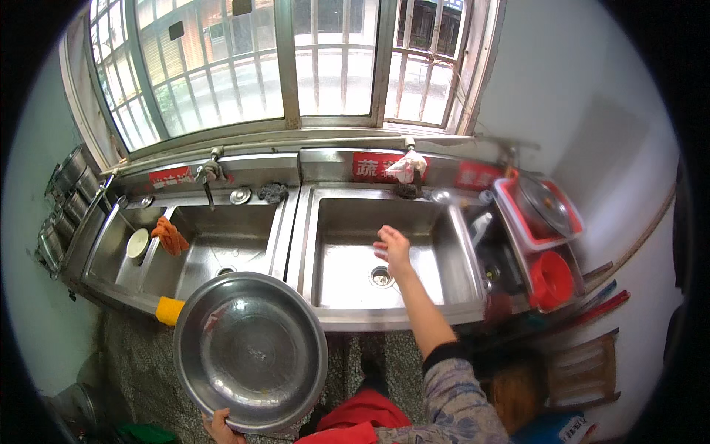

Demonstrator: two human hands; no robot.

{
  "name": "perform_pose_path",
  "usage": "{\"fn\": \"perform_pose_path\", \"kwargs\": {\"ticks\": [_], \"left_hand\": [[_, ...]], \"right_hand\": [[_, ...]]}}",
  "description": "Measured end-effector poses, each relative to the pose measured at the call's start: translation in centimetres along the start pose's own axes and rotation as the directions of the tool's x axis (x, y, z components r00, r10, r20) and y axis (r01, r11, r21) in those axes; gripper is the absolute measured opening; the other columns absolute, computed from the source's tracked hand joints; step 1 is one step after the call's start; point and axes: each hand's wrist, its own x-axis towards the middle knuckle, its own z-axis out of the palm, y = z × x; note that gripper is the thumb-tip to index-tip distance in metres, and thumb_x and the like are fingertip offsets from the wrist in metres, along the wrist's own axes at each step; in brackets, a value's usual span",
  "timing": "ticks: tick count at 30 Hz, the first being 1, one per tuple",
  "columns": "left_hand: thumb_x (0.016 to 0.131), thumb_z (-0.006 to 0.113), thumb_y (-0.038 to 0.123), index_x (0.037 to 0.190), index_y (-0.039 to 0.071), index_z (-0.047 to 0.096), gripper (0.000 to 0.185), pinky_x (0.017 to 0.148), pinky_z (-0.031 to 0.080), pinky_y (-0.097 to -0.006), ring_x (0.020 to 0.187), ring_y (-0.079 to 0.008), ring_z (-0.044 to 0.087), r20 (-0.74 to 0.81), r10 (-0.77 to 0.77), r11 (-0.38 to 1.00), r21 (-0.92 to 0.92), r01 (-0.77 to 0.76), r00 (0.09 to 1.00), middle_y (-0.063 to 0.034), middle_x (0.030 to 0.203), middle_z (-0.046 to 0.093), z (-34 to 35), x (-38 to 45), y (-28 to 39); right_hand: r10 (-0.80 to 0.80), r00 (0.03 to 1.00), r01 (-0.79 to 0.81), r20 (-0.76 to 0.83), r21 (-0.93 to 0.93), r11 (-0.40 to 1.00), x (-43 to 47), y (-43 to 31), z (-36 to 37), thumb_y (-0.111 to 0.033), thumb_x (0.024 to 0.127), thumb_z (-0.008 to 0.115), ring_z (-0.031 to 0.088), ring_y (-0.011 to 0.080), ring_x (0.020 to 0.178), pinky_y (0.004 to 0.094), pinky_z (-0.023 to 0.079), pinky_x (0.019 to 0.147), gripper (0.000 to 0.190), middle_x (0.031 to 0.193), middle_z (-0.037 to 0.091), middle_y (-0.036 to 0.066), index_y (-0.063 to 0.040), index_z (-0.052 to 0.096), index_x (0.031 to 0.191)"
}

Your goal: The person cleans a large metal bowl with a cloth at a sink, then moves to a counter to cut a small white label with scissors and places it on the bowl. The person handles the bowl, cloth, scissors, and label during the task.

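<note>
My left hand [221, 426] grips the lower rim of a large round stainless steel basin [252, 349], which is tilted so its inside faces me. Nothing is in my right hand [392, 248], its fingers apart over the right-hand steel sink [355, 272] near the drain [381, 276]. A yellow sponge or cloth [170, 311] lies on the front rim of the left sink, beside the basin. An orange cloth [171, 236] hangs over the divider of the left double sink, and a pale bowl [137, 244] sits in its left compartment.
Taps [206, 186] and steel scourers [273, 192] line the back ledge. A cloth wraps another tap [409, 166]. At right stand a red bowl [552, 280], a tray with a steel lid [543, 205] and a bottle [480, 227]. A wooden chair or rack [585, 369] is lower right.
</note>
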Motion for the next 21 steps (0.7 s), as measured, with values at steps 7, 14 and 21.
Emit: {"fn": "perform_pose_path", "kwargs": {"ticks": [7, 14, 21], "left_hand": [[0.066, 0.053, 0.003, 0.106, -0.003, 0.05, 0.04, 0.081, 0.045, -0.0345, 0.09, -0.0231, 0.054, -0.034, -0.003, 1.0, -0.014, 0.003, 0.999, -0.0113, 0.101, 0.053, 11.2, -2.0, -0.9], [0.075, 0.055, 0.012, 0.099, -0.004, 0.056, 0.029, 0.079, 0.044, -0.0386, 0.09, -0.0247, 0.054, -0.09, 0.052, 0.938, 0.347, -0.018, 0.995, -0.0134, 0.097, 0.057, 16.3, -2.1, -4.4], [0.085, 0.055, 0.024, 0.099, -0.006, 0.058, 0.033, 0.077, 0.044, -0.0378, 0.089, -0.0231, 0.053, 0.17, 0.25, 0.706, 0.642, -0.3, 0.953, -0.0108, 0.096, 0.057, 16.1, -1.5, -6.7]], "right_hand": [[-0.023, 0.985, 0.031, -0.168, 0.047, 0.998, 19.1, -2.4, -1.2, -0.026, 0.081, 0.068, 0.053, 0.0202, 0.085, 0.0335, 0.051, 0.056, 0.067, 0.122, 0.046, 0.011, -0.007, 0.031, 0.134], [0.126, 0.936, -0.076, -0.33, 0.158, 0.984, 29.4, -3.8, -1.0, -0.045, 0.065, 0.079, 0.039, 0.023, 0.115, 0.054, 0.037, 0.085, 0.079, 0.128, 0.044, 0.006, -0.016, 0.042, 0.129], [0.099, 0.995, -0.095, 0.008, 0.381, 0.92, 32.5, -3.2, 0.5, -0.029, 0.089, 0.054, 0.056, 0.0181, 0.067, 0.0406, 0.045, 0.068, 0.02, 0.067, 0.057, 0.004, -0.01, 0.057, 0.085]]}}
